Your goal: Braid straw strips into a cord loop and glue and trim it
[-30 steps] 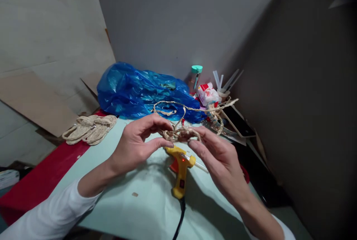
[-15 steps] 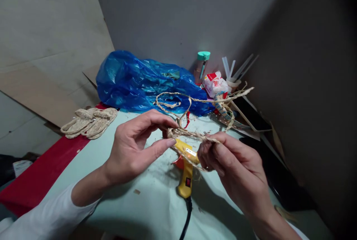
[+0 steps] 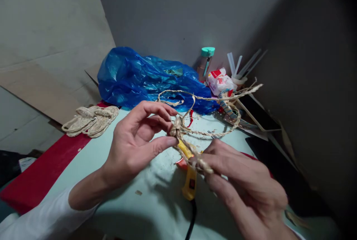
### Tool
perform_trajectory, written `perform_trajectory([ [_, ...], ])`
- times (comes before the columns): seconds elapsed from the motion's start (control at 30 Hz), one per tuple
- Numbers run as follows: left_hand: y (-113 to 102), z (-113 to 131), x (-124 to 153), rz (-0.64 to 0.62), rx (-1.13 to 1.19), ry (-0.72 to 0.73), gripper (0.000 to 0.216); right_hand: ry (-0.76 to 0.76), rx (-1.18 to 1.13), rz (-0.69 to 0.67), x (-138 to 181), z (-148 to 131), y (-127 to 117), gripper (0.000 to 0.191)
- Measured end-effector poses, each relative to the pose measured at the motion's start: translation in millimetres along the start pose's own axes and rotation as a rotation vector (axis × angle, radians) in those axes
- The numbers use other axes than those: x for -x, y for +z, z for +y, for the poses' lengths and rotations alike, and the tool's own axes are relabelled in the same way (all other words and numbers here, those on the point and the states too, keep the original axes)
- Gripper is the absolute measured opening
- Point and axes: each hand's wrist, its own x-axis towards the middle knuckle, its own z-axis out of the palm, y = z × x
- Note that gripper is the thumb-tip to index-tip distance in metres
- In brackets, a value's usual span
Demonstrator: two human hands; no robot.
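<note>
A braided straw cord (image 3: 176,130) is stretched between my two hands above the table. My left hand (image 3: 139,141) pinches its knotted, bunched end between thumb and fingers. On the right, my right hand (image 3: 242,184) grips the cord's looped strands, its fingers partly blurred. A long tail of the cord arcs away behind toward the right. Below the cord lies a yellow glue gun (image 3: 190,184), its upper part partly hidden by the strands and my right fingers, its black cable running to the near edge.
Bundled straw cord (image 3: 90,121) lies at the left on a red strip (image 3: 52,169). A blue plastic bag (image 3: 145,76) fills the back. Behind right stand a teal-capped bottle (image 3: 208,52), a red-and-white packet (image 3: 220,82) and a cup of glue sticks (image 3: 239,80).
My right hand has moved down and to the right, turning the strands more steeply downward. My left hand keeps its pinch, and the knotted end now stands more upright.
</note>
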Motion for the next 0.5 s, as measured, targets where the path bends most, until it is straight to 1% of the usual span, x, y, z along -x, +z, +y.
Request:
perform_trajectory([
  [0.1, -2, -3, 1, -0.042, 0.039, -0.02, 0.016, -0.054, 0.094, -0.08, -2, 1, 2, 0.027],
  [0.2, -3, -5, 0, -0.065, 0.042, -0.036, 0.018, -0.058, 0.139, -0.104, -1, 3, 5, 0.025],
  [0.33, 2, -2, -1, -0.066, -0.036, 0.006, 0.023, -0.046, 0.081, -0.032, 2, 4, 3, 0.028],
  [0.5, 9, 0, 7, -0.082, -0.22, 0.152, 0.032, 0.01, -0.01, 0.057, 1, -1, -3, 0.026],
])
